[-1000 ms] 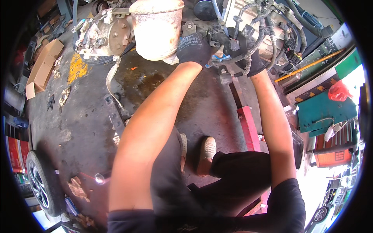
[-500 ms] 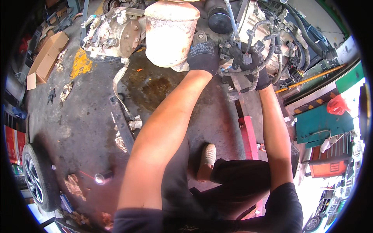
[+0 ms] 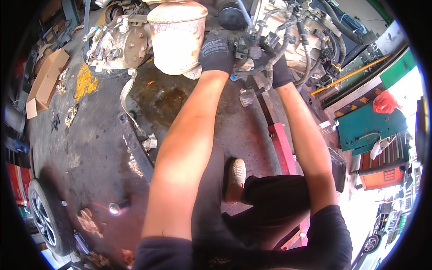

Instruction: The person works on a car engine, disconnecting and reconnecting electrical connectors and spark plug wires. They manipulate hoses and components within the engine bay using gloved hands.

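My left hand (image 3: pixel 215 55), in a black printed glove, reaches into the engine assembly just right of a pale, rust-marked canister (image 3: pixel 175 40). Its fingers are bent away from view, so their grip is hidden. My right hand (image 3: pixel 280 71), also gloved, is among black corrugated wiring harnesses (image 3: pixel 270 72) and connectors (image 3: pixel 255 50), with its fingers mostly covered by them. A black cylinder (image 3: pixel 230 17) lies behind. Left of the canister is a dirty metal housing with a bolted plate (image 3: pixel 135 47). A red stand (image 3: pixel 281 148) runs below my right hand.
A cardboard box (image 3: pixel 47 83) and a loose wheel (image 3: pixel 47 216) lie left on the stained concrete floor (image 3: pixel 99 153). A dark metal bar (image 3: pixel 135 146) lies near my left forearm. At right are a yellow pole (image 3: pixel 348 74), green panel (image 3: pixel 360 128), red bag (image 3: pixel 384 101) and orange slatted object (image 3: pixel 378 177).
The view shifted so the scene moved down and right, then back up and left. Both hands stay among the engine parts; the right forearm now reaches in at a greater slant.
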{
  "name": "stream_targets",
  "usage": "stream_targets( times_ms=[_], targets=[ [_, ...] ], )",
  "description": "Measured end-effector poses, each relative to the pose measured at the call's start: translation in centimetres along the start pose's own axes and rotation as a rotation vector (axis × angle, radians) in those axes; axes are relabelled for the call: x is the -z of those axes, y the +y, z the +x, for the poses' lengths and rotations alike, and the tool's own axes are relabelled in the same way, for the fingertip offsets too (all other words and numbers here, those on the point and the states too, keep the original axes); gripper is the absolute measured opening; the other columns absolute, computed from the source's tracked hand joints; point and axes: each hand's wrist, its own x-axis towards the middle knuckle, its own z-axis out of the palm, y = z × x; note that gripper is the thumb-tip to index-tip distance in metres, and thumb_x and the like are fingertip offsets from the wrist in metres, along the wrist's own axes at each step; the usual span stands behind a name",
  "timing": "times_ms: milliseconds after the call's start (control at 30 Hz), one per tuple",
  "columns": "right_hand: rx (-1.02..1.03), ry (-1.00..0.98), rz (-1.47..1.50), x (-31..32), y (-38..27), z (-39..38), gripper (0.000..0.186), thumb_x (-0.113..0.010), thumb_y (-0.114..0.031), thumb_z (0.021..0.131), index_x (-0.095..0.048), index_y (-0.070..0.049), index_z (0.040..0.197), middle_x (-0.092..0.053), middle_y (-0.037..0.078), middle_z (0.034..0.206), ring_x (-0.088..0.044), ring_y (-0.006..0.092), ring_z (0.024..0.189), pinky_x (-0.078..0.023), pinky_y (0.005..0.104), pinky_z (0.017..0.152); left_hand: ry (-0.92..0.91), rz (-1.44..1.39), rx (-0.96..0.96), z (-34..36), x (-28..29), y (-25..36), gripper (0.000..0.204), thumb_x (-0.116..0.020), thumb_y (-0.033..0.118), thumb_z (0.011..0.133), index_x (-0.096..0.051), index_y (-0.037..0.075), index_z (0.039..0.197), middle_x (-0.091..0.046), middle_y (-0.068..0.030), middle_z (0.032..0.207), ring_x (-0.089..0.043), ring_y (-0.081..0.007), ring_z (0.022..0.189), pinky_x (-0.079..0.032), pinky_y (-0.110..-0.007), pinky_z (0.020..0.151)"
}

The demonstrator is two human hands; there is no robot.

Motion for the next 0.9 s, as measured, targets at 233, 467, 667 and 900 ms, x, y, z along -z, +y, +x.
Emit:
stream_targets(
  times_ms=[233,467,667,900],
  targets=[
    [0.240,0.161,-0.329,-1.1,0.1,0.5,0.025,-0.061,-0.028,0.092,-0.072,-0.009,0.105,-0.071,0.017,0.095,-0.067,0.0376,0.084,-0.052,0.0490,0.075,0.129,-0.097,-0.051,-0.7,-0.3,-0.1,0.020,-0.068,0.022,0.082,-0.067,0.007,0.096,-0.063,-0.0173,0.100,-0.059,-0.0370,0.103,-0.047,-0.045,0.091],
    [0.137,0.075,-0.280,-1.5,1.5,0.1,0.022,-0.063,-0.022,0.089,-0.070,-0.010,0.105,-0.071,0.015,0.099,-0.067,0.0359,0.088,-0.053,0.0477,0.080,0.100,-0.166,-0.110,-0.8,-0.5,-0.7,0.023,-0.068,0.023,0.085,-0.070,0.005,0.099,-0.064,-0.0194,0.101,-0.061,-0.0385,0.100,-0.049,-0.046,0.086],
    [0.151,-0.142,-0.332,0.6,0.0,1.2,0.022,-0.055,-0.017,0.092,-0.065,-0.007,0.109,-0.068,0.015,0.097,-0.066,0.0338,0.093,-0.051,0.0455,0.082,0.141,-0.203,0.019,-1.2,-1.4,-1.4,0.026,-0.065,0.027,0.088,-0.071,0.002,0.088,-0.064,-0.0239,0.098,-0.061,-0.0405,0.095,-0.048,-0.049,0.086],
    [0.371,-0.175,-0.624,0.8,1.9,0.3,0.026,-0.057,-0.018,0.085,-0.067,-0.006,0.106,-0.068,0.015,0.096,-0.065,0.0337,0.089,-0.049,0.0480,0.075,0.000,-0.140,0.193,-0.8,-0.7,-0.6,0.034,-0.067,0.035,0.084,-0.075,0.004,0.094,-0.068,-0.0238,0.104,-0.065,-0.0398,0.098,-0.051,-0.048,0.087]
  ],
)
